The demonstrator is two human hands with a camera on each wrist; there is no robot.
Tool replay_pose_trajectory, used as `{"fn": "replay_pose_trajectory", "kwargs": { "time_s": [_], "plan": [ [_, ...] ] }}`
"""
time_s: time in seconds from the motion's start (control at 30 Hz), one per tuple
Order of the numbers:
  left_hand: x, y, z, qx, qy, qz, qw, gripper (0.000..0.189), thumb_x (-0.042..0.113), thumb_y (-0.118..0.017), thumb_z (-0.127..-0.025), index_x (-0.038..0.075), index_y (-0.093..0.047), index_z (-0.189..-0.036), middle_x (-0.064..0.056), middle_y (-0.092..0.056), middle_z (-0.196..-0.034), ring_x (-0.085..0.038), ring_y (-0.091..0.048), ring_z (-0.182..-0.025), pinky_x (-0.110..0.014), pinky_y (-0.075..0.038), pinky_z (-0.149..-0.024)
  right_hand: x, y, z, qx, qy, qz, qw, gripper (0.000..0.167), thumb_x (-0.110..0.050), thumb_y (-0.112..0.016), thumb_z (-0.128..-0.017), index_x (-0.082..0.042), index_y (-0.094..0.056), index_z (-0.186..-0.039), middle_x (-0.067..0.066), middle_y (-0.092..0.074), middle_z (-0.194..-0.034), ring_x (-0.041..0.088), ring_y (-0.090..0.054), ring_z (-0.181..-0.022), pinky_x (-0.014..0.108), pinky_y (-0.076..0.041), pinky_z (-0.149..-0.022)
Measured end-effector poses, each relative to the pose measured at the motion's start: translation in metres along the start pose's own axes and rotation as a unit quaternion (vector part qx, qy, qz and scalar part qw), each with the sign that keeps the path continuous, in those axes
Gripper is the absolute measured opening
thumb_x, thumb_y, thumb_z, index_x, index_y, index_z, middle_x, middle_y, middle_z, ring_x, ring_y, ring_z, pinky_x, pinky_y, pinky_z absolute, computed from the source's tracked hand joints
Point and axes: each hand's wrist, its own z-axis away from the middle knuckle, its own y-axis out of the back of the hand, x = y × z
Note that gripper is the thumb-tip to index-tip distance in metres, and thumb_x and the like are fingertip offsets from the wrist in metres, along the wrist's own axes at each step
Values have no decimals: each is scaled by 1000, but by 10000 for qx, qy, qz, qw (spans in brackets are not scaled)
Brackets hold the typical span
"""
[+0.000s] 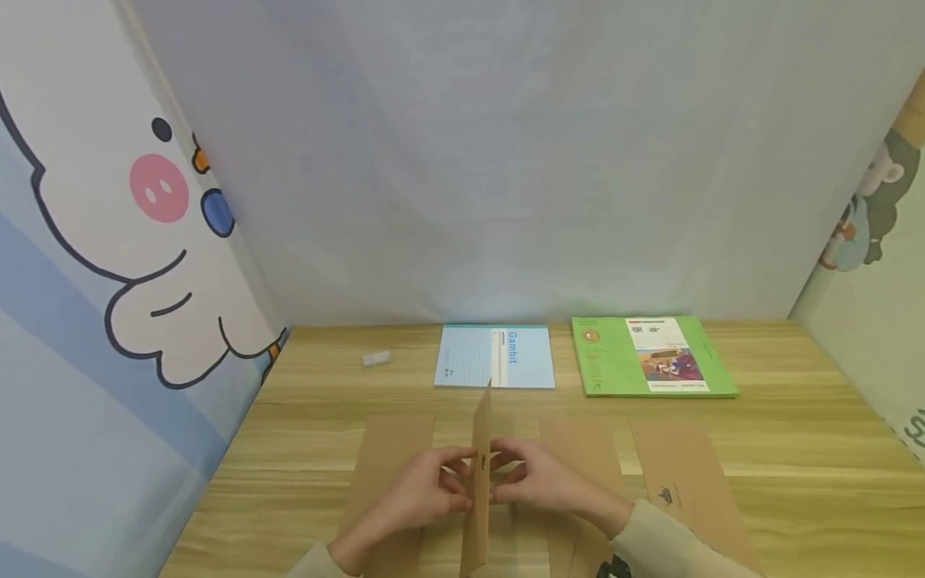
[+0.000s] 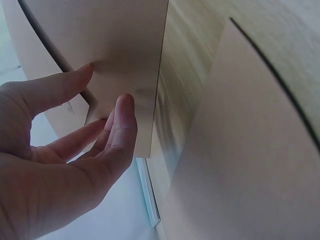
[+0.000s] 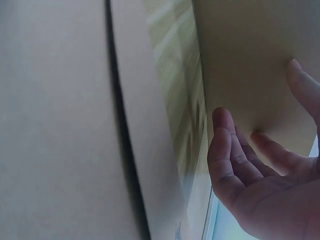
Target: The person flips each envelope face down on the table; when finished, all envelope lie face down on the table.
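Note:
A brown kraft envelope stands on edge, nearly edge-on in the head view, between my two hands. From its left, my left hand touches it with thumb and fingertips. My right hand rests fingertips on the opposite face. The left wrist view shows a pointed flap and small dark print on the envelope; neither hand wraps around its edges there. In the right wrist view the envelope's plain face is visible. Flat on the table lie more kraft pieces: one at left, others at right.
Farther back on the wooden table lie a small white block, a light-blue notebook and a green book or pad. A kraft piece with a dark crown print lies at right. A pale curtain hangs behind.

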Motion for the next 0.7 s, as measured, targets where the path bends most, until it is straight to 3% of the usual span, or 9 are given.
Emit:
{"fn": "replay_pose_trajectory", "kwargs": {
  "time_s": [0.43,0.7],
  "plan": [
    [2,1,1,-50,3,213,9998,66,-9,-75,-73,-6,-48,-133,-9,-63,-100,-24,-65,-85,-28,-54,-68,-3,-1,2,-153,-318,293,9989,65,-14,-75,-82,2,-43,-136,17,-59,-117,27,-63,-93,32,-52,-76],
    [4,1,2,-13,-240,336,9991,69,-9,-74,-74,-10,-42,-136,-15,-63,-103,-23,-64,-84,-26,-54,-65,-6,0,3,-239,-609,158,9977,67,-26,-74,-85,-6,-39,-138,20,-56,-121,30,-61,-99,35,-53,-73]
  ]
}}
